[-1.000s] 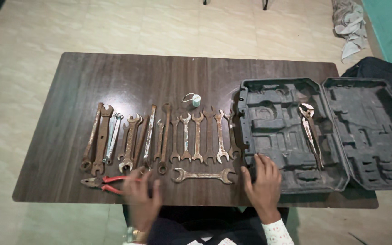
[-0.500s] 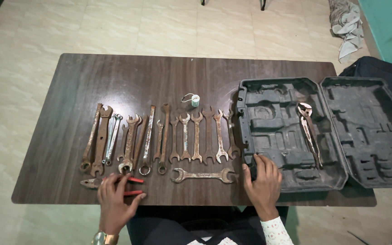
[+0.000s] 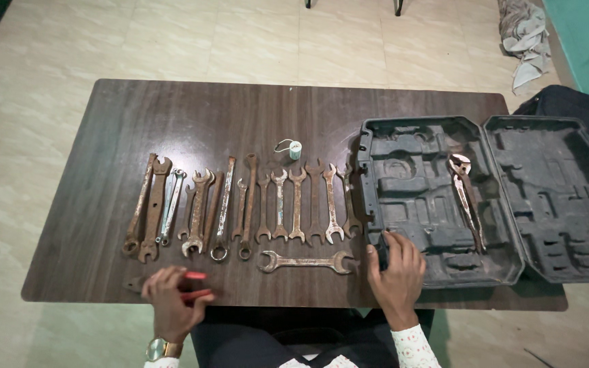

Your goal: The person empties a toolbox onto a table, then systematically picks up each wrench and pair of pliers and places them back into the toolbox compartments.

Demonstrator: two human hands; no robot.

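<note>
The red-handled pliers [image 3: 172,285] lie at the table's [image 3: 103,123] near left edge, the left hand [image 3: 170,303] closed over their handles. The right hand [image 3: 398,271] rests spread, gripping nothing, on the near left corner of the open grey tool case [image 3: 438,204]. So near the edge, the pliers could slip off. A row of rusty wrenches [image 3: 240,204] crowds just beyond; one wrench [image 3: 306,262] lies crosswise between the hands.
</note>
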